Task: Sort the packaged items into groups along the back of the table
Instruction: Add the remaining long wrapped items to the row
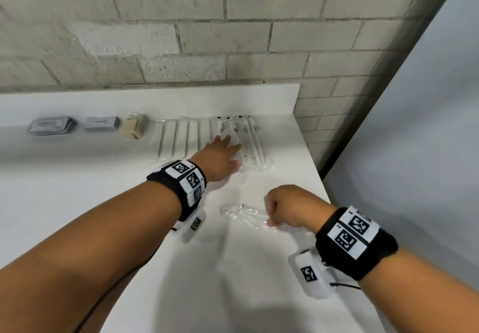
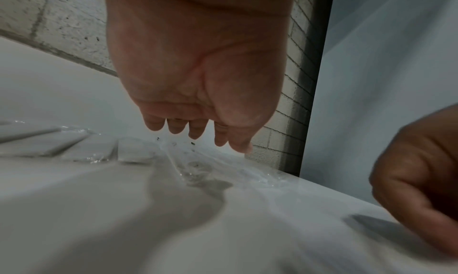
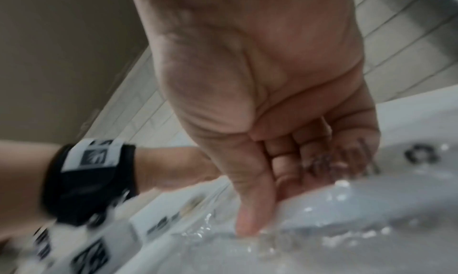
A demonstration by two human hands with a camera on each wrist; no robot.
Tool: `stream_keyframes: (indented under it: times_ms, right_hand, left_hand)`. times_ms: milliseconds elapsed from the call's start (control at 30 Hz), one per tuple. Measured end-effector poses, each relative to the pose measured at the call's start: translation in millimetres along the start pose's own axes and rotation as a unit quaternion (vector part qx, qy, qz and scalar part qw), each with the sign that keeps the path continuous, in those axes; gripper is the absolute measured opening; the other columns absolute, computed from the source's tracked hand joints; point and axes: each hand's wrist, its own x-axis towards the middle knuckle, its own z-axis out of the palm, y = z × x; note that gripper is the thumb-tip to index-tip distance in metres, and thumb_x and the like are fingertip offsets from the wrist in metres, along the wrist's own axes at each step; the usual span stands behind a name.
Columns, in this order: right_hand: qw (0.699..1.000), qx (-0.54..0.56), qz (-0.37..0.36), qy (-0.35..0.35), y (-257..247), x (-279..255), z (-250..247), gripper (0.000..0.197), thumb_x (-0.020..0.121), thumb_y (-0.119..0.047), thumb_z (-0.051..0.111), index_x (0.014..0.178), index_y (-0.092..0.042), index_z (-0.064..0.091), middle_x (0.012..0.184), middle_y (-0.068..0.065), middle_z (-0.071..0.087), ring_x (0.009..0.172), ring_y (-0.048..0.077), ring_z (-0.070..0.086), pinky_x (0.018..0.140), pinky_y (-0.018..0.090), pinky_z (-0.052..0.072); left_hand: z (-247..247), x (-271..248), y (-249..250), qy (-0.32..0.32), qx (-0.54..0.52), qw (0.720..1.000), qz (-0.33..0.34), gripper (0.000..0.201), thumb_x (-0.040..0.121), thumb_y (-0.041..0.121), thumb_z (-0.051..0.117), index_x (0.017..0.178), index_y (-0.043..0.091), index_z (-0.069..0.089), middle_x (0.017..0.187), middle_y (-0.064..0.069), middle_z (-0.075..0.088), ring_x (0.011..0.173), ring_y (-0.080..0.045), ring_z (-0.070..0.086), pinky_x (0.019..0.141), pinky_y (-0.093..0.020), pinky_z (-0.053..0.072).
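Note:
Along the back of the white table [image 1: 77, 203] lie groups of packaged items: a stack of grey packets [image 1: 51, 126], a second grey packet [image 1: 102, 123], a beige pack [image 1: 134, 125], several long white wrapped sticks [image 1: 181, 138] and several clear-wrapped pieces [image 1: 252, 143]. My left hand [image 1: 228, 148] reaches over the clear-wrapped group with straight fingers [image 2: 195, 133] and holds nothing. My right hand [image 1: 272, 216] is nearer the front right, its fingers curled and the thumb [image 3: 250, 215] pinching a clear-wrapped item [image 1: 241, 213] that lies on the table; this wrapper [image 3: 347, 219] looks shiny and crinkled.
A grey brick wall [image 1: 233, 34] runs directly behind the table. The table's right edge [image 1: 318, 177] is close to my right hand, with a pale panel [image 1: 414, 151] beyond it. Both wrists wear black bands with printed markers.

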Motion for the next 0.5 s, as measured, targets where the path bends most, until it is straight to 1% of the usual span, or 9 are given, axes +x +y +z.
stream_keyframes:
  times_ms: [33,100,167,233,333,367,400,433,500]
  right_hand:
    - [0.998,0.069,0.007,0.009,5,2,-6,0.008,0.078,-0.017,0.073,0.079,-0.016,0.066,0.086,-0.002,0.067,0.073,0.017,0.059,0.057,0.022,0.042]
    - [0.972,0.224,0.027,0.066,20,11,-22,0.02,0.077,-0.006,0.073,0.067,-0.02,0.063,0.074,-0.001,0.068,0.057,0.014,0.055,0.053,0.02,0.041]
    - [0.916,0.374,0.045,0.138,39,24,-42,0.019,0.079,0.001,0.069,0.072,-0.017,0.066,0.065,0.0,0.067,0.052,0.01,0.057,0.052,0.019,0.044]
    - [0.855,0.485,0.052,0.172,53,42,-62,0.018,0.083,0.008,0.062,0.079,-0.01,0.064,0.062,0.002,0.064,0.051,0.01,0.058,0.049,0.019,0.044]
    - [0.824,0.521,0.069,0.21,68,71,-87,0.022,0.084,0.009,0.06,0.073,-0.01,0.06,0.068,0.005,0.058,0.05,0.011,0.052,0.044,0.018,0.042]
    - [0.811,0.54,0.072,0.215,73,81,-92,0.022,0.085,0.008,0.06,0.074,-0.011,0.06,0.072,0.005,0.059,0.052,0.009,0.055,0.046,0.017,0.044]
    - [0.798,0.558,0.074,0.217,76,90,-96,0.021,0.086,0.006,0.059,0.077,-0.012,0.06,0.077,0.004,0.06,0.058,0.009,0.058,0.053,0.017,0.049]
    - [0.793,0.563,0.079,0.219,78,100,-98,0.018,0.086,0.005,0.059,0.082,-0.012,0.062,0.081,0.003,0.06,0.065,0.011,0.059,0.059,0.02,0.052]
    - [0.814,0.531,0.097,0.214,77,115,-98,0.018,0.087,0.002,0.059,0.102,-0.006,0.065,0.086,0.003,0.062,0.07,0.013,0.06,0.058,0.019,0.055]
  left_hand:
    - [0,-1,0,0.005,-0.001,1.0,0.0,0.06,0.1,0.041,0.035,0.154,0.025,0.013,0.162,-0.007,-0.001,0.149,-0.031,-0.002,0.119,-0.046,0.004]
    - [-2,-2,-1,0.018,-0.006,1.0,-0.002,0.06,0.101,0.039,0.035,0.154,0.023,0.013,0.162,-0.008,0.0,0.149,-0.031,-0.001,0.119,-0.046,0.005]
    - [-3,-1,-3,0.027,-0.015,0.999,-0.009,0.059,0.101,0.037,0.035,0.154,0.021,0.014,0.162,-0.009,0.001,0.149,-0.031,0.0,0.119,-0.045,0.005]
    - [-4,1,-3,0.029,-0.02,0.999,-0.014,0.06,0.101,0.037,0.035,0.154,0.02,0.013,0.162,-0.008,0.001,0.149,-0.03,0.001,0.119,-0.045,0.006]
    - [-5,5,-2,0.031,-0.03,0.999,-0.019,0.06,0.101,0.037,0.034,0.154,0.019,0.012,0.162,-0.009,0.001,0.149,-0.03,0.002,0.119,-0.045,0.007]
    - [-5,7,-1,0.03,-0.033,0.999,-0.021,0.06,0.101,0.037,0.034,0.154,0.019,0.012,0.162,-0.009,0.0,0.149,-0.03,0.002,0.119,-0.045,0.007]
    - [-6,9,-1,0.029,-0.032,0.999,-0.022,0.06,0.101,0.037,0.034,0.154,0.018,0.012,0.162,-0.009,0.0,0.149,-0.03,0.001,0.119,-0.044,0.007]
    - [-6,10,-1,0.025,-0.033,0.999,-0.025,0.06,0.101,0.036,0.034,0.154,0.018,0.011,0.162,-0.008,-0.001,0.149,-0.029,0.001,0.119,-0.044,0.006]
    - [-6,15,-2,0.019,-0.038,0.999,-0.027,0.06,0.101,0.036,0.034,0.154,0.019,0.01,0.162,-0.007,-0.002,0.149,-0.028,-0.001,0.119,-0.043,0.005]
